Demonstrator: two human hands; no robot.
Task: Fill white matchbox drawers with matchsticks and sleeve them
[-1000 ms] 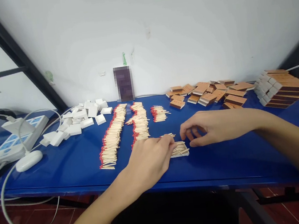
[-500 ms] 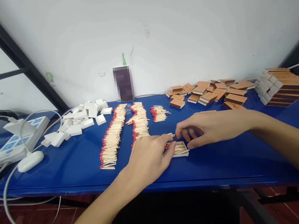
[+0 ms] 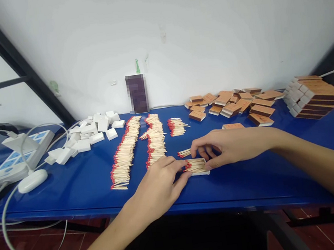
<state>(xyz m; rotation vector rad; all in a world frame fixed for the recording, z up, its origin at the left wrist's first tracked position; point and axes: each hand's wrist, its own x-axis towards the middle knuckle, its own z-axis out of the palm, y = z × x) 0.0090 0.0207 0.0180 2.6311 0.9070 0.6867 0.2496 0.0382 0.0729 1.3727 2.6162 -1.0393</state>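
Observation:
A small white matchbox tray [image 3: 202,173] lies near the front of the table, filled with red-headed matches [image 3: 197,165]. At its left end, the thumb and forefinger of my left hand [image 3: 162,185] close on the tray beside the match heads. My right hand [image 3: 231,145] is curled over the right end, its thumb against the tray's corner. A few loose matches [image 3: 184,153] lie just behind the tray, partly under my right fingers. Behind my right hand is a brown matchbox sleeve [image 3: 233,126].
Two long rows of matches [image 3: 126,153] and a shorter bunch [image 3: 178,127] lie on the blue table [image 3: 85,185]. White trays [image 3: 89,131] are heaped left, brown sleeves [image 3: 234,101] right. Stacked matchboxes [image 3: 315,95] stand far right; a power strip [image 3: 20,156] with cables lies left.
My left hand has drawn back slightly left, uncovering the match heads. My right hand has moved left onto the tray's end. A sleeve behind it now shows.

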